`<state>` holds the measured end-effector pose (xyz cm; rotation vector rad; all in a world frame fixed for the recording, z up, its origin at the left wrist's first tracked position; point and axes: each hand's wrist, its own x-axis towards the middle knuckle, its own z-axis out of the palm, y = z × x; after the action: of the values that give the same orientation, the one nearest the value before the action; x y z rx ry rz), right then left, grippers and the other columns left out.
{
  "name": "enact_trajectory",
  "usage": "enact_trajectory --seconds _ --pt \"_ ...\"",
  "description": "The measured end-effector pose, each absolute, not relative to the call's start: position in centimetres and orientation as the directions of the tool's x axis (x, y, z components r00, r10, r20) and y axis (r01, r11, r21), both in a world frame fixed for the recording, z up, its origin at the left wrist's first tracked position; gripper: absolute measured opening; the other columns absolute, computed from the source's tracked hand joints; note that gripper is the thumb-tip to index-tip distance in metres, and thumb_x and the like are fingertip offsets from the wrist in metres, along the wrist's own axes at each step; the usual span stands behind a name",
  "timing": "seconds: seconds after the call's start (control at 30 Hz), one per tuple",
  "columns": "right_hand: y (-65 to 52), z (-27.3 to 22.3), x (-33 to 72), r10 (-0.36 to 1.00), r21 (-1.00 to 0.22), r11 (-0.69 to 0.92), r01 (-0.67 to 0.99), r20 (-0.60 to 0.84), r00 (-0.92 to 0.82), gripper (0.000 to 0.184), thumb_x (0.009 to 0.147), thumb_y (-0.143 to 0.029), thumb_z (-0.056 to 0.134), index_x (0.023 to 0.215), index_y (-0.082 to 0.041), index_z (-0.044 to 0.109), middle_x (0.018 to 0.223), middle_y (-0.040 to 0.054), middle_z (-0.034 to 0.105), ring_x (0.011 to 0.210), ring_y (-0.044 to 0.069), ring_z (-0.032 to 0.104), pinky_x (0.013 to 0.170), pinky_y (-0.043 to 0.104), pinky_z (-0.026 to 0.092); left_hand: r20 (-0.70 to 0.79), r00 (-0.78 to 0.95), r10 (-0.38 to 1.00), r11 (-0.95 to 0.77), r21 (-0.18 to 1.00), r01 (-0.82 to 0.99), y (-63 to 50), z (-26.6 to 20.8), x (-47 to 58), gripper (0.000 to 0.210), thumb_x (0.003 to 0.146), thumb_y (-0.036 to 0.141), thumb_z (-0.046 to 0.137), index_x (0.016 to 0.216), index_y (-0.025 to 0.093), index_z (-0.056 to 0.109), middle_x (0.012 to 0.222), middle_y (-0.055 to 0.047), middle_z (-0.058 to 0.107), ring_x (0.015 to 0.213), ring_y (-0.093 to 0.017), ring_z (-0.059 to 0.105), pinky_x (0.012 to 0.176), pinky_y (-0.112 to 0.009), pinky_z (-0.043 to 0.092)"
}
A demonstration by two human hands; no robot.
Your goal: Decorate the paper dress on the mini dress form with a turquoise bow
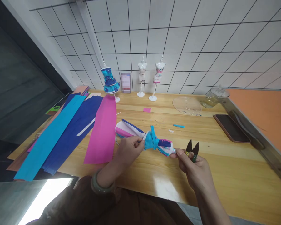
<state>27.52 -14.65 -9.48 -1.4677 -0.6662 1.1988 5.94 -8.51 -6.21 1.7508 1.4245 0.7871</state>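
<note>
A small dress-form mannequin (151, 140) is held sideways above the table between my two hands. Turquoise, dark blue, pink and white crepe paper wraps it, with a turquoise strip crossed at its waist. My left hand (130, 149) is closed, its thumb and fingertips pinching the paper beside the waist; the paper skirt (130, 128) flares out to the left. Over at the other end, my right hand (194, 162) pinches the neck tip. That same hand has small scissors (195, 151) tucked in its grip, their dark blades apart and pointing up.
Pink (103, 134), dark blue (70, 134) and turquoise (52, 134) paper sheets cover the left side. Along the wall stand a blue-dressed mannequin (110, 81), a phone (125, 82) and two white mannequins (142, 71). A clear plate (187, 105), glass jar (212, 97) and another phone (231, 128) lie right.
</note>
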Motion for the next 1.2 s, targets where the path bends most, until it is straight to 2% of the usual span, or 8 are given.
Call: enact_trajectory --seconds 0.1,0.23,0.33,0.53,0.67,0.9,1.2 --pt "-14.6 -9.6 27.7 0.889 -0.942 -0.277 -0.189 -0.326 0.322 0.037 0.066 -0.045 0.075 0.081 -0.011 0.073 0.057 0.0037 0.059 0.042 0.005 0.026 0.041 0.024 0.016 0.022 0.215 0.976 -0.151 0.779 0.609 -8.5 -6.1 5.5 0.025 0.081 0.033 0.05 0.068 0.016 0.061 0.048 0.005 0.038 0.047 -0.008 0.035 0.048 -0.023 0.021" --pt "-14.7 -9.9 28.0 0.884 -0.941 -0.283 -0.184 -0.331 0.33 0.038 0.066 -0.045 0.075 0.082 -0.011 0.073 0.056 0.0018 0.055 0.043 0.005 0.026 0.041 0.024 0.015 0.033 0.167 0.985 -0.122 0.819 0.561 -8.7 -5.9 5.4 0.019 0.082 0.036 0.051 0.084 0.018 0.057 0.048 0.007 0.04 0.047 -0.008 0.039 0.049 -0.021 0.025" --pt "-14.8 -10.1 28.1 0.886 -0.938 -0.289 -0.189 -0.337 0.319 0.037 0.067 -0.045 0.075 0.083 -0.011 0.073 0.059 0.002 0.056 0.043 0.004 0.026 0.042 0.024 0.015 -0.016 0.223 0.975 -0.107 0.843 0.527 -8.9 -5.7 5.6 0.02 0.082 0.038 0.052 0.079 0.018 0.056 0.051 0.007 0.042 0.049 -0.008 0.039 0.049 -0.02 0.028" --pt "-15.0 -9.6 27.9 0.889 -0.943 -0.279 -0.182 -0.325 0.323 0.038 0.067 -0.045 0.074 0.084 -0.011 0.072 0.063 0.003 0.058 0.043 0.003 0.026 0.041 0.023 0.015 -0.098 0.222 0.97 -0.057 0.797 0.602 -8.9 -5.7 5.8 0.023 0.079 0.042 0.055 0.075 0.019 0.058 0.05 0.007 0.039 0.049 -0.008 0.038 0.047 -0.021 0.024" --pt "-15.1 -9.4 27.8 0.89 -0.943 -0.277 -0.182 -0.324 0.32 0.037 0.067 -0.045 0.075 0.084 -0.012 0.072 0.062 0.0029 0.058 0.043 0.003 0.025 0.041 0.023 0.015 -0.094 0.235 0.968 -0.057 0.824 0.564 -8.8 -5.9 6.0 0.022 0.079 0.04 0.055 0.074 0.018 0.057 0.051 0.007 0.039 0.049 -0.008 0.037 0.048 -0.021 0.025" --pt "-15.2 -10.1 28.1 0.89 -0.942 -0.266 -0.204 -0.321 0.325 0.034 0.069 -0.042 0.074 0.084 -0.012 0.072 0.063 0.0033 0.059 0.044 0.004 0.027 0.043 0.025 0.014 -0.101 0.263 0.96 -0.03 0.891 0.453 -8.6 -6.6 6.0 0.024 0.081 0.039 0.052 0.072 0.017 0.054 0.056 0.005 0.047 0.052 -0.008 0.04 0.05 -0.021 0.028" --pt "-15.2 -10.4 28.4 0.892 -0.939 -0.259 -0.228 -0.323 0.317 0.033 0.069 -0.043 0.074 0.079 -0.011 0.07 0.056 0.0002 0.051 0.044 0.004 0.024 0.046 0.027 0.01 -0.124 0.275 0.954 -0.03 0.868 0.496 -8.3 -6.7 5.8 0.025 0.08 0.039 0.053 0.071 0.016 0.056 0.058 0.004 0.051 0.053 -0.009 0.043 0.05 -0.021 0.029"
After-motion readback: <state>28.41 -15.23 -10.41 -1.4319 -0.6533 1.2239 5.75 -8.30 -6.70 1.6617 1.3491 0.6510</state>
